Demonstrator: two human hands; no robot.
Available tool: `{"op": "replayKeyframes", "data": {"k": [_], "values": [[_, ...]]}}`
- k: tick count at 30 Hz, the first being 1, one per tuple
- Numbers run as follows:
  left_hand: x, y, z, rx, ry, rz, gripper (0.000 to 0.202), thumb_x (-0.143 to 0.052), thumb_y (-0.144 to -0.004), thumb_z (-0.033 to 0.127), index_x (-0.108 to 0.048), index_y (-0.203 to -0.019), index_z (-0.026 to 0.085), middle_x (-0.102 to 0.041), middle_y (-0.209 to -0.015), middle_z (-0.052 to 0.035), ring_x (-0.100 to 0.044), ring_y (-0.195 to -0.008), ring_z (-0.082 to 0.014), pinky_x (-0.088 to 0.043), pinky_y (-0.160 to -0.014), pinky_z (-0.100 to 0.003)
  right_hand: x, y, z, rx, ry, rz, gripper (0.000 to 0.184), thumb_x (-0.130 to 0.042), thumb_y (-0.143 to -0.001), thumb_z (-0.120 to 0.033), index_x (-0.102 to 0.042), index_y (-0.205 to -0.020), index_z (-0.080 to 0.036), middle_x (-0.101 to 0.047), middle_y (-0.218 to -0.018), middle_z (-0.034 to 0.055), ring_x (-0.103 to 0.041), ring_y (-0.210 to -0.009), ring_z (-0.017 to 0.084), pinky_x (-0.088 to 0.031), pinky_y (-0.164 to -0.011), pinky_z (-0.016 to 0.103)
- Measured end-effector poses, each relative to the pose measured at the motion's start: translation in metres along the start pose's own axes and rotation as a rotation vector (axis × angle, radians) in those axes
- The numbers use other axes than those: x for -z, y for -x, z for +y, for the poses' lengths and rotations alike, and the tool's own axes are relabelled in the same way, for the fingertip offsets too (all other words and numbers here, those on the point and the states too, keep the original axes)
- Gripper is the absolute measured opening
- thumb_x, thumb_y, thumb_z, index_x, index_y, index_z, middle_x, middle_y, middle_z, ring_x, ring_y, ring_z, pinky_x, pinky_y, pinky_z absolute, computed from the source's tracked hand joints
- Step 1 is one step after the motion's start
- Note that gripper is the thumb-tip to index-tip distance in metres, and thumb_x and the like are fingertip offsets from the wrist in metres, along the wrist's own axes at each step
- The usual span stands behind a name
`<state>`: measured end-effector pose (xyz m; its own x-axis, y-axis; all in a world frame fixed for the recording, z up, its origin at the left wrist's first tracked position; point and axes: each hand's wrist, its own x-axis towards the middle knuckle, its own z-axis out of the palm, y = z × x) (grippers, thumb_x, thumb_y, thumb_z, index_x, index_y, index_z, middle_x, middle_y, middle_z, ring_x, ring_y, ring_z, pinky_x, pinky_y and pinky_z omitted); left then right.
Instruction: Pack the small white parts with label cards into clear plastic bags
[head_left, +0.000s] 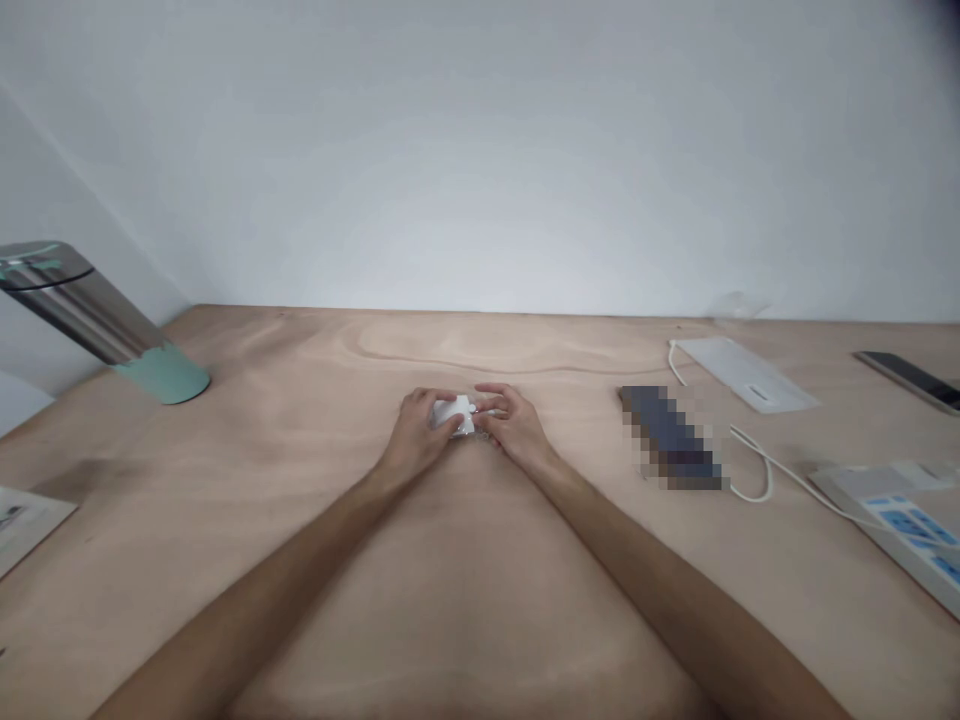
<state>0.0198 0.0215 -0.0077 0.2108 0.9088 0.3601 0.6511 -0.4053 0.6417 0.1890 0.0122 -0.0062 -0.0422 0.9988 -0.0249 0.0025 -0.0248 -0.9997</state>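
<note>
Both my hands meet at the middle of a light wooden table. My left hand has its fingers curled round a small white object. My right hand pinches the same white object from the other side. The object is small, partly hidden by my fingers, and I cannot make out what it is. Both forearms stretch forward from the bottom of the view.
A metal bottle with a mint-green base lies at the far left. A dark blurred block, a white flat device with a cable, a phone and a white power strip lie on the right. Paper shows at the left edge.
</note>
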Motion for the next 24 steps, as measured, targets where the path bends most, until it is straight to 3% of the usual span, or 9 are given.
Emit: {"op": "replayKeyframes", "data": {"k": [18, 24], "values": [[0.0034, 0.0017, 0.006, -0.015, 0.089, 0.069, 0.022, -0.065, -0.077, 0.026, -0.062, -0.099, 0.023, -0.061, -0.103, -0.0038, -0.055, -0.1, -0.0203, -0.043, -0.092, -0.037, 0.0037, 0.0004, -0.0065, -0.131, -0.148, -0.025, 0.06, -0.073, -0.06, -0.024, -0.053, -0.116, -0.02, -0.064, -0.09, 0.0011, -0.04, -0.04, 0.002, -0.028, -0.035, 0.017], [0.0027, 0.0021, 0.0056, -0.016, 0.092, 0.063, 0.022, -0.064, -0.078, 0.026, -0.062, -0.099, 0.023, -0.062, -0.104, -0.004, -0.055, -0.102, -0.0211, -0.042, -0.094, -0.039, 0.0036, 0.0008, -0.0083, -0.142, -0.12, -0.043, 0.056, -0.072, -0.061, -0.025, -0.055, -0.114, -0.02, -0.064, -0.089, 0.0016, -0.038, -0.041, 0.002, -0.028, -0.035, 0.017]]}}
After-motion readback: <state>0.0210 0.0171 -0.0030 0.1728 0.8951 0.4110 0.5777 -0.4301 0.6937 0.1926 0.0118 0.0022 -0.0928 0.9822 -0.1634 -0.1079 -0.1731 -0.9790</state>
